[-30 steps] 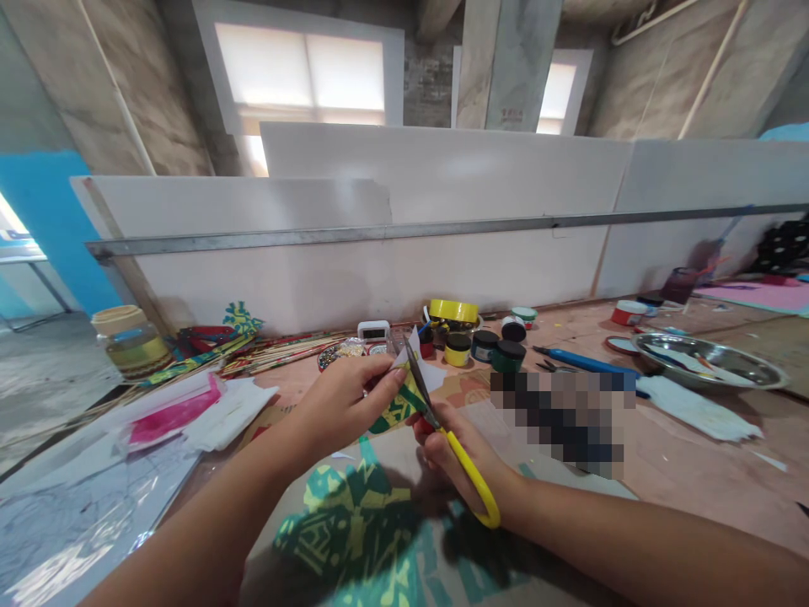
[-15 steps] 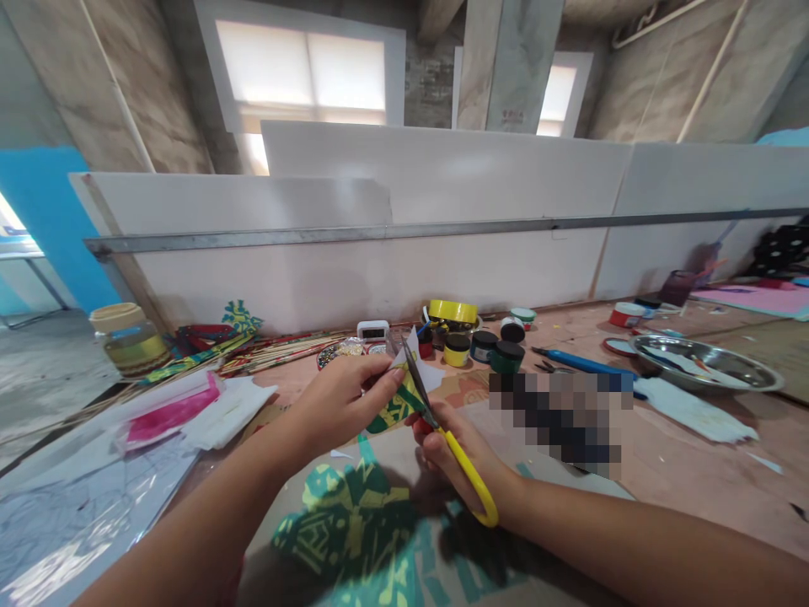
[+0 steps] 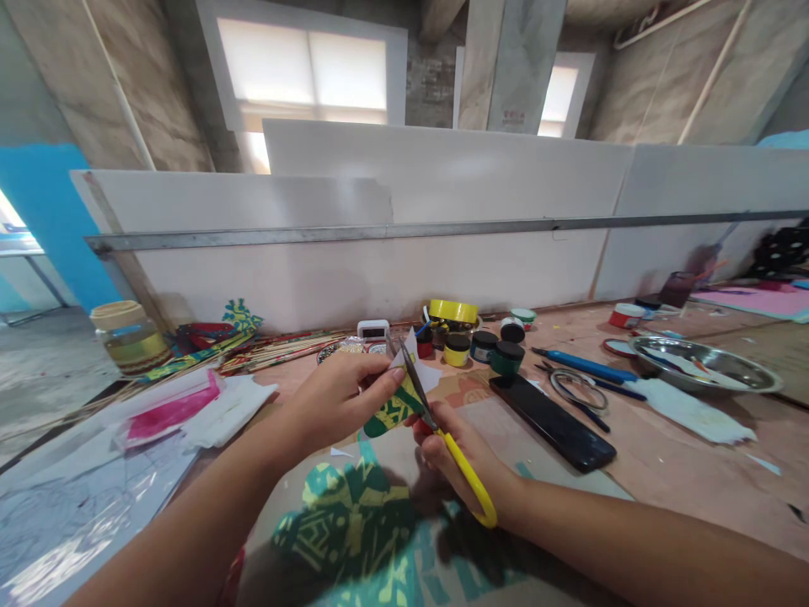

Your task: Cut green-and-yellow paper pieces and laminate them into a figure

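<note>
Between its thumb and fingers, my left hand (image 3: 345, 396) pinches a painted green and yellow paper piece (image 3: 393, 409) with white edges. My right hand (image 3: 464, 459) is closed round the yellow handles of the scissors (image 3: 468, 472). Their blades point up and away, slightly parted, with the paper at them. Below both hands, a large green and yellow painted cutout (image 3: 354, 527) lies on a pale sheet, partly in shadow. A small white scrap (image 3: 340, 453) rests near its top.
Paint jars (image 3: 456, 350) stand behind my hands. To the right are a black phone (image 3: 553, 421), pliers, a white cloth and a metal bowl (image 3: 746, 375). Leftward lie sketches (image 3: 82, 497), a pink piece (image 3: 170, 413), sticks and a jar (image 3: 130, 337).
The paper piece and scissor blades have shifted very slightly. Both hands keep nearly the same place and grip.
</note>
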A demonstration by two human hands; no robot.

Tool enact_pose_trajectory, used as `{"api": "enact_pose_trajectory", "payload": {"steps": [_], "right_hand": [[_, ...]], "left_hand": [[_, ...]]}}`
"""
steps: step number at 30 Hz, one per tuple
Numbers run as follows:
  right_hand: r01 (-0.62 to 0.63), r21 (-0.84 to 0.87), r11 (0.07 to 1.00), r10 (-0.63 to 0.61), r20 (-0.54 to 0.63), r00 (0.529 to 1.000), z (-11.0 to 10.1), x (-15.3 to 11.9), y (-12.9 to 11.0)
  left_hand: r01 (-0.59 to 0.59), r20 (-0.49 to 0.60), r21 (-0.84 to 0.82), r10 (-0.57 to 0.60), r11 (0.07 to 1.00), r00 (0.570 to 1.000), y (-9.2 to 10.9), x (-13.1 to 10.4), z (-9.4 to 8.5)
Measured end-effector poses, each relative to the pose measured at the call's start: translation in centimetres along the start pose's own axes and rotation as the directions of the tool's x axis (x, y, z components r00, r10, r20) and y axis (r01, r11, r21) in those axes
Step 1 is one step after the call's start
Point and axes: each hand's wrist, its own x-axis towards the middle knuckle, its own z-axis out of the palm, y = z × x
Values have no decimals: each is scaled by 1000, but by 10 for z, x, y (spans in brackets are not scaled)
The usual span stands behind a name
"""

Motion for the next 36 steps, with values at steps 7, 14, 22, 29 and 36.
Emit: {"api": "enact_pose_trajectory", "payload": {"steps": [7, 14, 22, 29, 36], "right_hand": [[2, 46, 999, -3, 22, 1000, 0, -1, 0], [27, 95, 995, -35, 78, 996, -1, -6, 3], [56, 80, 995, -64, 91, 994, -2, -5, 2], [-4, 74, 997, -1, 73, 997, 0, -6, -1], [47, 87, 995, -51, 48, 998, 1, -5, -4]], "left_hand": [[40, -141, 5, -38, 999, 989, -3, -1, -5], [44, -56, -156, -53, 987, 997, -1, -1, 0], [58, -20, -269, -66, 961, 998, -1, 1, 2], [68, 15, -184, -66, 981, 998, 3, -1, -1], [81, 11, -141, -80, 987, 997, 1, 0, 0]]}}
